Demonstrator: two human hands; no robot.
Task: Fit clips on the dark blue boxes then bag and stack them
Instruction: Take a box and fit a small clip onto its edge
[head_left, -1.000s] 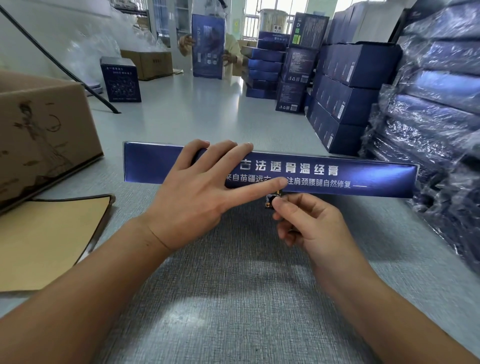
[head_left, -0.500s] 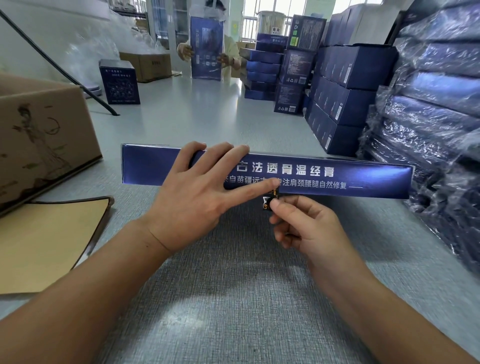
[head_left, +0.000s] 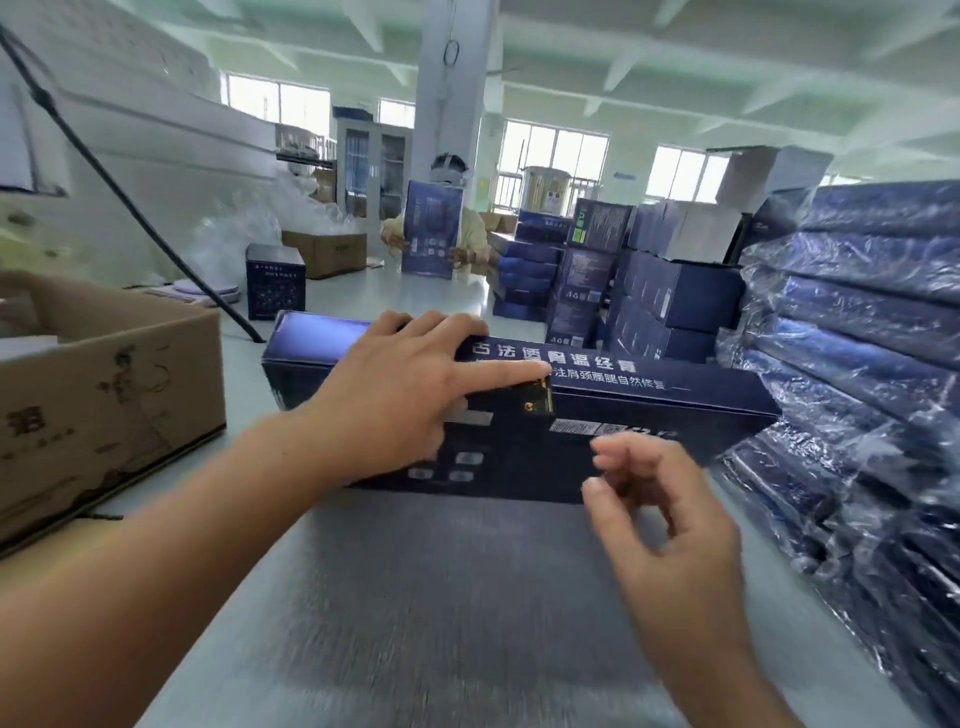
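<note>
While the left hand (head_left: 410, 384) is pressing flat, fingers straight, on the dark blue box (head_left: 649, 395), its index fingertip is lying just beside the clip (head_left: 537, 397) seated on the box's near upper edge. The box is resting on the grey table (head_left: 415, 597), its long axis running left to right. The right hand (head_left: 660, 499), loosely curled and holding nothing, is hovering nearer the viewer, right of and below the clip; the left is nearer to it.

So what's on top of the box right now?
The left hand lies flat on the box, forefinger at the clip. The surface beneath the palm is hidden.
</note>
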